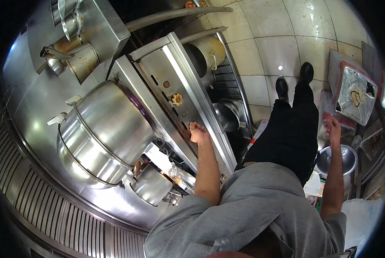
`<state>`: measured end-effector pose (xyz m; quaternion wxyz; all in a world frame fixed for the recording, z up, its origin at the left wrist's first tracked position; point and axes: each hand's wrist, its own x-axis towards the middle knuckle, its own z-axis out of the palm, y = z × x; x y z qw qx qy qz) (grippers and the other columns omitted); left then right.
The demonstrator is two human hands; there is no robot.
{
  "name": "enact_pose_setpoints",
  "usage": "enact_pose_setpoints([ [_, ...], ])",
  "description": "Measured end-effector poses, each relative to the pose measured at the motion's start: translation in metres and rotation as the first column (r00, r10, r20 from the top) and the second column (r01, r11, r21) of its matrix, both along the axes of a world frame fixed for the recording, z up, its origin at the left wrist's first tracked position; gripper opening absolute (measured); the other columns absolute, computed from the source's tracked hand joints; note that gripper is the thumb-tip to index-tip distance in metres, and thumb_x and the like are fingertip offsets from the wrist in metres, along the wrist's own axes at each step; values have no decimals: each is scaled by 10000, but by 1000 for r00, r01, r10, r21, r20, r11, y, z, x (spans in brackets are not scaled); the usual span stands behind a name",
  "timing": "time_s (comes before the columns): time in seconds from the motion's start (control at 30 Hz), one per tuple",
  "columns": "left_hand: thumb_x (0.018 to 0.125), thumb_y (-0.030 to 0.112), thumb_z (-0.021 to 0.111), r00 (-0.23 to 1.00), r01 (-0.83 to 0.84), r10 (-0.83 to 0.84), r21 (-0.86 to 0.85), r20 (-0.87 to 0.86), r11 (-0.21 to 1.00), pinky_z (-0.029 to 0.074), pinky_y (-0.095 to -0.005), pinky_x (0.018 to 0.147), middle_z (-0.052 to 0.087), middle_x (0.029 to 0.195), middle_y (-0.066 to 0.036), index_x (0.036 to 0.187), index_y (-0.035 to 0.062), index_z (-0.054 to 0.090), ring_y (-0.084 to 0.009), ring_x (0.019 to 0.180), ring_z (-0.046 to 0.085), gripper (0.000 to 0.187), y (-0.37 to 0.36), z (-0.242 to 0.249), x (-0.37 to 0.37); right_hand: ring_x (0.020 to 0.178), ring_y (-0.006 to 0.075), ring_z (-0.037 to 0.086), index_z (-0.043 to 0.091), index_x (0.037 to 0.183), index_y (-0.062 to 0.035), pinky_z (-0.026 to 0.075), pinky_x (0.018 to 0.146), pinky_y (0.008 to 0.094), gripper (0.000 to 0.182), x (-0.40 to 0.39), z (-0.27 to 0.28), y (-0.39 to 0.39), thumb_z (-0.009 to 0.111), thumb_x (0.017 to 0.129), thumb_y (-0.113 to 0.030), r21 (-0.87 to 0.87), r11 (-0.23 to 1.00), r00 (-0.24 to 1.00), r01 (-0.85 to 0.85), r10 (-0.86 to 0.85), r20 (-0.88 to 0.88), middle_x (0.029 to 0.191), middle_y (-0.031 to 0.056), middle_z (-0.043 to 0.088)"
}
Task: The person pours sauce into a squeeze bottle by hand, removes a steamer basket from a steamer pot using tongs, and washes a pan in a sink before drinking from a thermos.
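Note:
My left hand is at the steel front panel of the stove, with its fingers curled together against it; what they hold, if anything, is hidden. A brass-coloured knob sits on the same panel, apart from this hand. On the other side of my body, my right hand hangs in the air with its fingers loosely bent and slightly apart, and nothing shows in it. Beyond it in view is a metal bowl. A large steel pot stands on the stove top, beside a smaller pot.
Metal jugs stand on the steel counter at the upper left. Below the panel, a shelf holds a big pot and a pan. A square tin lies at the right. White floor tiles surround my feet.

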<state>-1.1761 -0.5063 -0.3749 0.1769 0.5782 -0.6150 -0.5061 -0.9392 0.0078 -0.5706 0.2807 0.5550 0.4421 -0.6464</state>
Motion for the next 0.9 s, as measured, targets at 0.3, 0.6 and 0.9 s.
enact_pose_setpoints([
  [0.3, 763, 270, 675, 925, 309, 35, -805, 377, 507, 450, -405, 716, 455, 950, -221, 891, -61, 474, -312, 841, 514, 407, 56, -10, -12, 670, 44, 491, 573, 1077, -101, 366, 544, 196, 267, -11, 10, 0, 571, 853, -246, 41, 999, 1000, 5, -6, 11, 857, -51, 567],
  [0.6, 846, 554, 411, 868, -350, 425, 289, -256, 891, 450, -409, 826, 516, 956, -114, 1045, 11, 459, -260, 907, 529, 580, 7, -22, 3, 665, 43, 497, 566, 1102, -100, 363, 533, 192, 298, -9, 6, -1, 572, 849, -257, 62, 998, 1000, -22, 21, 20, 860, -51, 572],
  [0.9, 852, 335, 516, 831, -163, 327, 365, -450, 917, 496, -381, 777, 577, 938, -132, 988, 14, 528, -252, 861, 582, 349, 10, -9, -3, 651, 20, 478, 574, 1063, -132, 336, 539, 178, 236, -12, 11, -2, 569, 864, -258, 55, 998, 999, -17, 15, 30, 788, -87, 535],
])
